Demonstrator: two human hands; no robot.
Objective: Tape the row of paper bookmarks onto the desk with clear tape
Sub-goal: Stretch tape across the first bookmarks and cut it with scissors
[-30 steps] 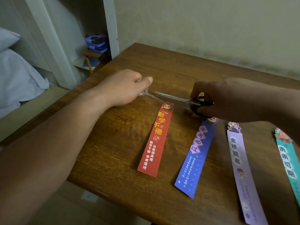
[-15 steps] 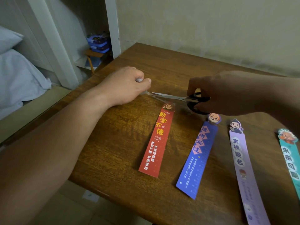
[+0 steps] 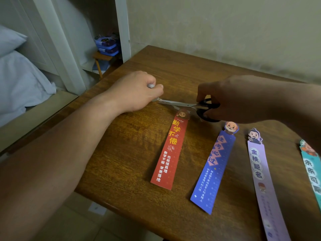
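Note:
Several paper bookmarks lie in a row on the wooden desk (image 3: 121, 171): a red one (image 3: 171, 152), a blue one (image 3: 212, 169), a lilac one (image 3: 264, 186) and a teal one (image 3: 312, 173) cut off by the right edge. My left hand (image 3: 137, 92) grips a roll of clear tape (image 3: 151, 85), mostly hidden in the fist, above the red bookmark's top. My right hand (image 3: 231, 98) holds black-handled scissors (image 3: 194, 106), whose blades point left toward the left hand. A thin strip of tape seems to run from the fist to the red bookmark's top.
The desk's left and front edges drop to a tiled floor. Behind the desk is a plain wall. Left of it stand a white door frame, a small stool with blue boxes (image 3: 106, 45), and a bed with white bedding (image 3: 19, 80).
The scissor blades have slid left and now reach my left fist. The left hand has curled tighter round the tape roll. The bookmarks have not moved.

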